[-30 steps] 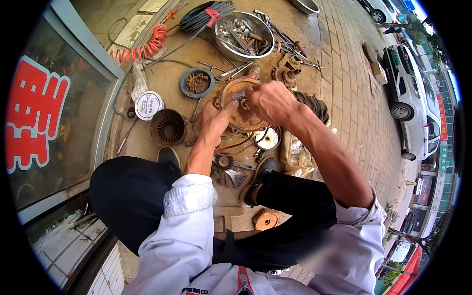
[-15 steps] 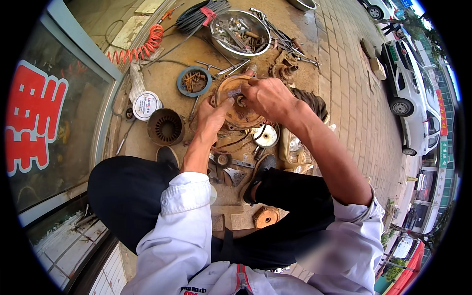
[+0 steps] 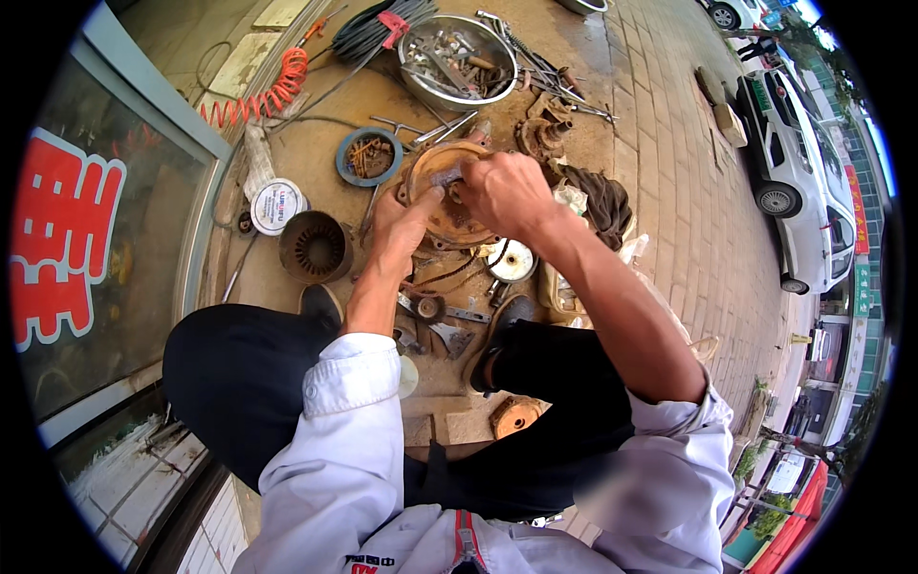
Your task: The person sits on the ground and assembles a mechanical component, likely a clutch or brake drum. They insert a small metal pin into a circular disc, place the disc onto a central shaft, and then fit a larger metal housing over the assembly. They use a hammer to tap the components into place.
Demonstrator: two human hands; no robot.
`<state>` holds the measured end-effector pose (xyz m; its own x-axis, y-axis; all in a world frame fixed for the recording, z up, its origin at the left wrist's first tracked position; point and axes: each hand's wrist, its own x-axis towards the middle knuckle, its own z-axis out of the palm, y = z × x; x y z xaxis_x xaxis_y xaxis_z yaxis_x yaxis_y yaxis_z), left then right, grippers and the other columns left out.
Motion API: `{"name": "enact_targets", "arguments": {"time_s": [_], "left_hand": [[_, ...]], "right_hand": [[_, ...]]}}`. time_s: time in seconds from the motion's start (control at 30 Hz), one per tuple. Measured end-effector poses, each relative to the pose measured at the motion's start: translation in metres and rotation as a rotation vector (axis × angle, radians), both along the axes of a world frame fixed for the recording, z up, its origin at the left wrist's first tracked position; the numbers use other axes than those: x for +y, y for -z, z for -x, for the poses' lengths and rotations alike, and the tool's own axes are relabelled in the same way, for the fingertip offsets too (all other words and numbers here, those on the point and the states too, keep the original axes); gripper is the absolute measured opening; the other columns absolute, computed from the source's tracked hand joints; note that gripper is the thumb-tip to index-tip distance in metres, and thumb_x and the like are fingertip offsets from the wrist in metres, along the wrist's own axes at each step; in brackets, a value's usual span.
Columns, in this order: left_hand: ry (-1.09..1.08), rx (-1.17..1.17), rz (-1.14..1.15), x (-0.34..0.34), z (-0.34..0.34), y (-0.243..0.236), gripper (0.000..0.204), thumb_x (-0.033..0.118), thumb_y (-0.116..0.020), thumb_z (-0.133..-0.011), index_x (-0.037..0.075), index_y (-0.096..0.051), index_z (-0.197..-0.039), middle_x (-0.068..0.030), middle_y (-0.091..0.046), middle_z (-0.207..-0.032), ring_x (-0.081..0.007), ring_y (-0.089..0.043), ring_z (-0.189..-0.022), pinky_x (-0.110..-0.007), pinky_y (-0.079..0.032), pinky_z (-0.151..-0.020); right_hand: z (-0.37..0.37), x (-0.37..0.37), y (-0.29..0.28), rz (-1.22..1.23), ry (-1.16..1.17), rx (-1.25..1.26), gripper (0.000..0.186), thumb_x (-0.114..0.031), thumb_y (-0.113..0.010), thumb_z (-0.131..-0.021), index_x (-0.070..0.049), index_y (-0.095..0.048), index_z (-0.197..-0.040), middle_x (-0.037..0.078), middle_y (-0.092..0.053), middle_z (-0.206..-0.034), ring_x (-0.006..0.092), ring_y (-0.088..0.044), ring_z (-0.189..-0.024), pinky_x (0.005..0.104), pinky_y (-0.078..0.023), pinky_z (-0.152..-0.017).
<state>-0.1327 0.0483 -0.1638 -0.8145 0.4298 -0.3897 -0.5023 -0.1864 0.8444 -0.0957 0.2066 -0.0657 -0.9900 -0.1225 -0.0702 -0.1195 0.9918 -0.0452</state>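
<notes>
A round, rusty metal housing (image 3: 466, 228) with a raised rim and bolt lugs sits in front of me, above the ground clutter. My left hand (image 3: 400, 228) is closed on its near left edge, the thumb reaching over the rim. Over the right part of the housing, my right hand (image 3: 509, 194) is closed, fingers bent down toward its middle. What those fingers pinch is hidden by the hand. A greyish patch shows on the inner face beside the fingertips.
A metal bowl (image 3: 512, 84) of tools and parts stands beyond, near a blue-rimmed dish (image 3: 394, 153) of bolts. A slotted metal drum (image 3: 287, 251), white tub (image 3: 278, 191) and white round container (image 3: 529, 260) lie nearby. Wrenches (image 3: 469, 314) rest between my feet. A glass door (image 3: 182, 143) borders the left.
The whole view has shifted slightly. Both hands stay at the housing, with the right hand's fingers still bent over its inside.
</notes>
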Motion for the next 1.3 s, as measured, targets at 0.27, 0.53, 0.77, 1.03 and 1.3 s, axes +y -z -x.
{"name": "enact_targets", "arguments": {"time_s": [0.27,0.53,0.77,1.03,1.3], "left_hand": [[0.058,-0.044,0.036,-0.005,0.007,0.025,0.041,0.037,-0.074,-0.095,0.006,-0.063,-0.120,-0.0006,-0.069,-0.103,-0.0102,-0.068,-0.087,-0.027,-0.057,-0.068],[-0.016,0.004,-0.015,0.001,0.001,0.009,0.038,0.030,-0.075,-0.093,0.001,-0.066,-0.115,-0.0045,-0.068,-0.105,-0.0122,-0.067,-0.090,-0.028,-0.054,-0.072],[0.011,-0.026,0.007,-0.012,0.007,0.015,0.039,0.028,-0.078,-0.091,0.000,-0.065,-0.115,-0.0058,-0.069,-0.106,-0.0127,-0.067,-0.088,-0.029,-0.055,-0.073],[-0.019,-0.084,0.007,-0.005,-0.001,-0.012,0.031,0.021,-0.080,-0.089,0.003,-0.066,-0.110,-0.0039,-0.069,-0.101,-0.0124,-0.067,-0.085,-0.029,-0.055,-0.072],[-0.011,-0.091,-0.062,-0.008,0.000,-0.002,0.034,0.018,-0.078,-0.089,0.001,-0.064,-0.115,-0.0060,-0.068,-0.105,-0.0157,-0.068,-0.088,-0.031,-0.055,-0.076]], "right_hand": [[0.003,-0.050,0.037,0.894,0.513,0.610,0.025,-0.022,-0.068,-0.087,0.002,-0.062,-0.091,0.020,-0.063,-0.082,0.0353,-0.063,-0.079,0.0439,-0.051,-0.073],[0.018,-0.089,0.042,1.195,0.986,0.713,0.032,-0.030,-0.070,-0.089,0.001,-0.064,-0.095,0.022,-0.068,-0.087,0.0346,-0.068,-0.082,0.0435,-0.052,-0.077],[0.032,-0.084,0.055,1.165,0.929,0.809,0.042,-0.027,-0.072,-0.091,0.003,-0.053,-0.068,0.019,-0.051,-0.059,0.0287,-0.044,-0.053,0.0441,-0.041,-0.054],[0.023,-0.047,0.074,1.435,0.462,0.519,0.047,-0.026,-0.063,-0.101,0.002,-0.051,-0.066,-0.002,-0.040,-0.058,0.0069,-0.037,-0.057,0.0326,-0.034,-0.047],[0.021,-0.023,0.069,1.505,0.270,0.201,0.040,-0.027,-0.065,-0.099,0.002,-0.065,-0.072,-0.002,-0.054,-0.063,0.0074,-0.046,-0.061,0.0307,-0.041,-0.054]]}}
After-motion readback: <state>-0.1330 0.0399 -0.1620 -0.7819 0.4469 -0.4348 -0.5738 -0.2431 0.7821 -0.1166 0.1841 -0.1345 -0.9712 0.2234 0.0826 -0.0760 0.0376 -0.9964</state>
